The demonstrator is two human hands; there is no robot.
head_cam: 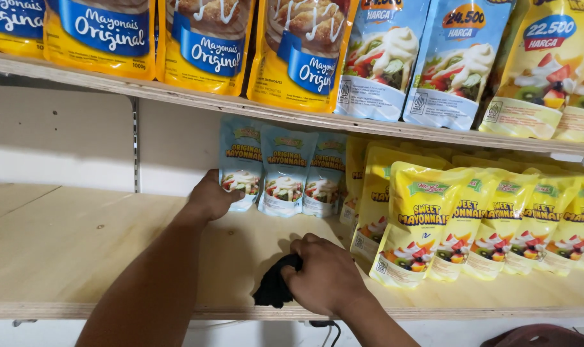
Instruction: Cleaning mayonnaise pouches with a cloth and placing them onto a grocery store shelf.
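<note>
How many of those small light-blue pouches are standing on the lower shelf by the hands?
3, side by side at the back: the left pouch touched by the left hand, the middle pouch, and the right pouch beside the yellow pouches. More may be hidden behind.

A person's left hand [209, 196] grips the leftmost of three pale blue stand-up sauce pouches [240, 164] at the back of a bare wooden shelf [67, 244], while the right hand [324, 276] presses a crumpled black cloth [274, 284] onto the board near its front edge. Yellow stand-up pouches picturing fruit [420, 222] stand in rows just to the right. On the upper wooden shelf [176, 96] stand larger yellow and blue pouches [208, 42].
</note>
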